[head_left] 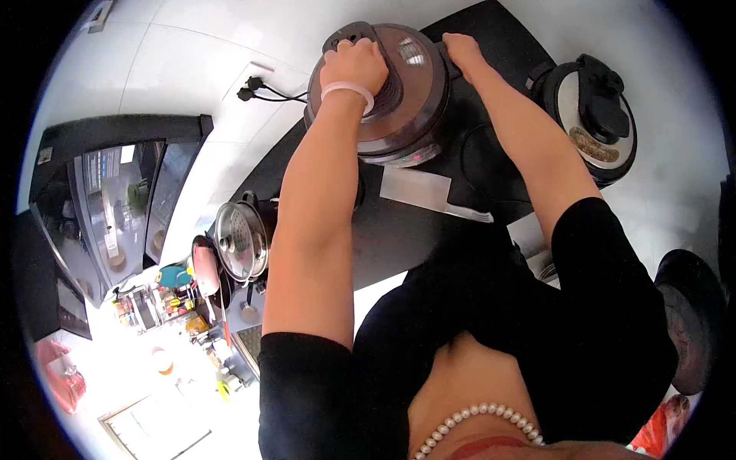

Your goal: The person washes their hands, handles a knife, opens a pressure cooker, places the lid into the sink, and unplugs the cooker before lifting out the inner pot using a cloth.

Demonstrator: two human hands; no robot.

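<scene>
A brown electric pressure cooker (418,92) stands on the black counter, lid on, small lights lit on its front panel. My left hand (354,67), with a pale bangle at its wrist, is closed over the dark handle on top of the lid. At the cooker's right side, my right hand (463,54) is closed at the side handle (448,63); its fingertips are partly hidden. A cleaver (415,188) lies flat on the counter in front of the cooker, its handle pointing right.
Another cooker (590,115) with a black lid handle stands to the right. Black plugs (249,89) sit in a wall socket at the back, their cords running toward the brown cooker. A steel pot with a glass lid (241,239) stands left, near a dark-framed window (115,207).
</scene>
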